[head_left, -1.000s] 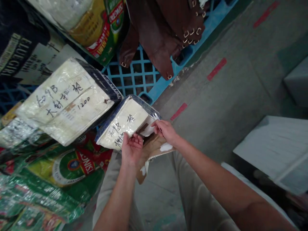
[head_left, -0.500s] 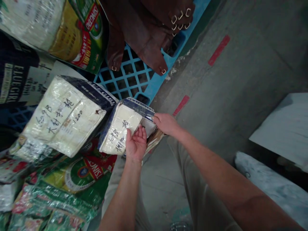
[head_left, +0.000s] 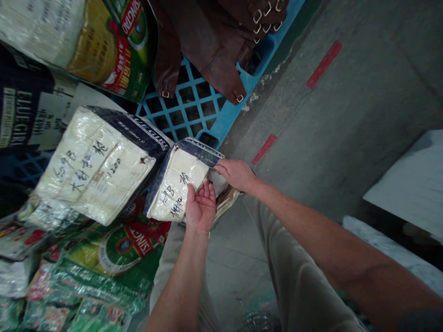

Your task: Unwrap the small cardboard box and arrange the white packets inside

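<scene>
A small dark-blue and white cardboard box (head_left: 173, 184), wrapped in clear tape with handwriting on its white face, is tilted in front of me with one end open. My left hand (head_left: 201, 207) lies palm up against that white face, fingers loosely bent at the opening and thumb apart. Gripping the box's edge at the open end is my right hand (head_left: 237, 175), its fingertips partly hidden inside. Brownish material shows in the opening below it, too dark to name. A larger taped box (head_left: 93, 168) with similar handwriting sits just to the left.
Brown leather-like pieces with metal buckles (head_left: 214, 46) lie on a blue plastic pallet (head_left: 197, 103). Green TSINGTAO-printed packages (head_left: 117, 253) are stacked at lower left, another (head_left: 128, 60) above. Red marks (head_left: 265, 148) line the concrete floor. A white slab-like object (head_left: 411, 180) stands at right.
The view has shifted slightly. My right fingers have moved a little further over the box's open edge, and my left hand stays at the opening.
</scene>
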